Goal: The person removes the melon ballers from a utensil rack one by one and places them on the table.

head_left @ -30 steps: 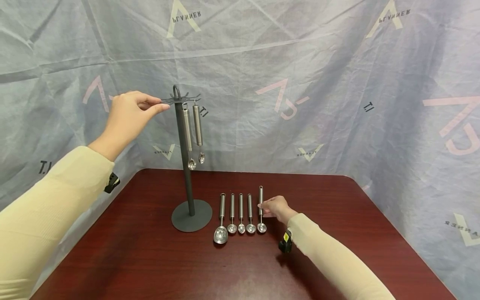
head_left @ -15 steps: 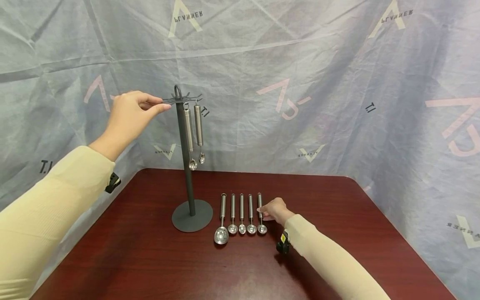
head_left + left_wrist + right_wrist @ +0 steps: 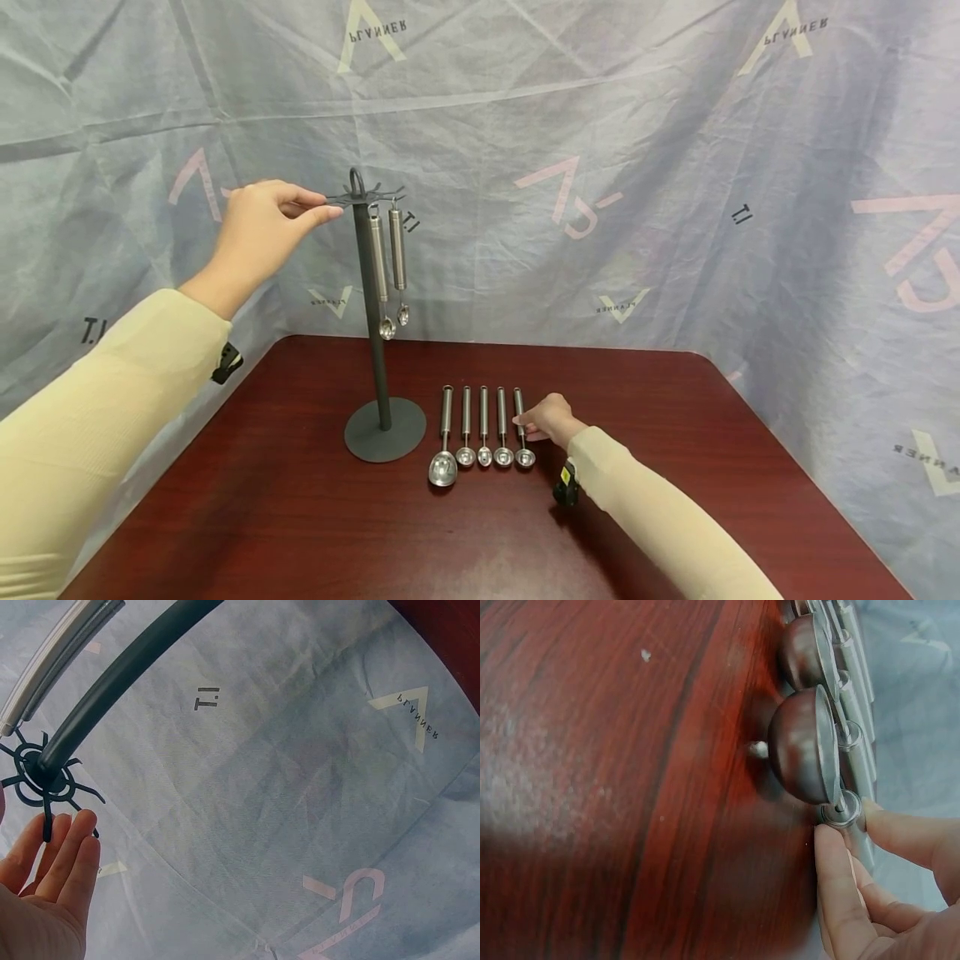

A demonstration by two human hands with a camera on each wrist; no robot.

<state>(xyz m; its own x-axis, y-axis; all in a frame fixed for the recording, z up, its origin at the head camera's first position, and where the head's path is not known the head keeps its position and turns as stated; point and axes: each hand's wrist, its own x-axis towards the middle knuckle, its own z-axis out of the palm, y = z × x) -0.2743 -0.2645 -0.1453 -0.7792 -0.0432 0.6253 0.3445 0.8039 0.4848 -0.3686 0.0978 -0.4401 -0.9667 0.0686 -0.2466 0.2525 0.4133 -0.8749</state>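
Left hand (image 3: 258, 229) pinches dark hanging rack (image 3: 373, 317) by hook arm (image 3: 47, 817). Right hand (image 3: 552, 417) pinches handle of rightmost round-bowled scoop (image 3: 525, 459), at row's end on table (image 3: 480, 537). Step in hand, as judged: gripping or aligning end scoop. Next move calls for firm pinch if lifting, clean release if leaving, neighbouring scoop (image 3: 503, 458) undisturbed.

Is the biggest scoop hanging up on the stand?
No, the biggest scoop lies on the table, at the end of the row nearest the stand.
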